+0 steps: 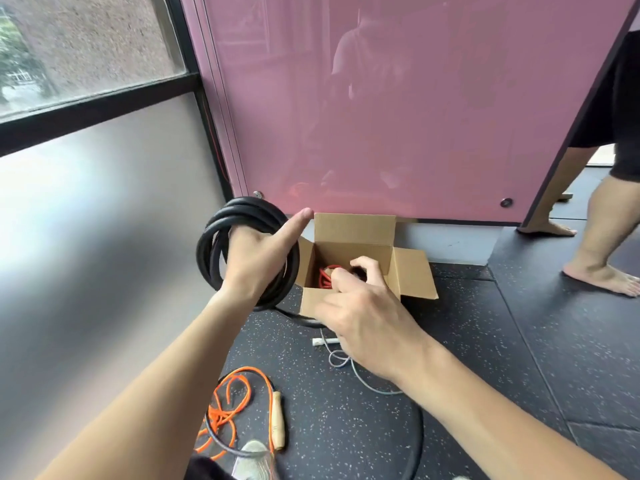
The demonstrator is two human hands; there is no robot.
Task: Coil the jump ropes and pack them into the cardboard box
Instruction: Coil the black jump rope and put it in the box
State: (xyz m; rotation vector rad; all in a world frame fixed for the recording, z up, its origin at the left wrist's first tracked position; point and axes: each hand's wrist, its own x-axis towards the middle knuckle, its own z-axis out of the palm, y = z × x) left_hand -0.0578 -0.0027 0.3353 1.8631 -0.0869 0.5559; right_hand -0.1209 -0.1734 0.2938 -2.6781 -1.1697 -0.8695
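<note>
Thick black rubber jump rope (247,252), wound in several round loops around the left hand (258,259). Loops passing over the back of the wrist and under the palm, coil standing nearly upright, its open ring facing toward the camera, held up left of the box. Left fingers (239,237) curled inside the coil and gripping it, thumb stretched out straight toward the pink wall panel (398,109). Loose tail of the same rope hanging from the coil bottom, then running on the dark speckled rubber floor (346,427) in a wide curve.

Right hand (367,320) above the near edge of the small open brown cardboard box (412,271), fingers (365,268) bent and pinched together over the opening; cannot tell if anything is between them. Inside the box, a coiled red-orange rope (325,277), lying at the bottom left.

On the floor near the body, a loose orange cord rope (228,407) with a wooden handle (278,422), the handle's long axis pointing away from the camera. A thin grey-white cable rope (337,358) with a white handle (325,341) lying just in front of the box, partly hidden under the right hand. Bare legs of another person (595,237) standing well to the right.
</note>
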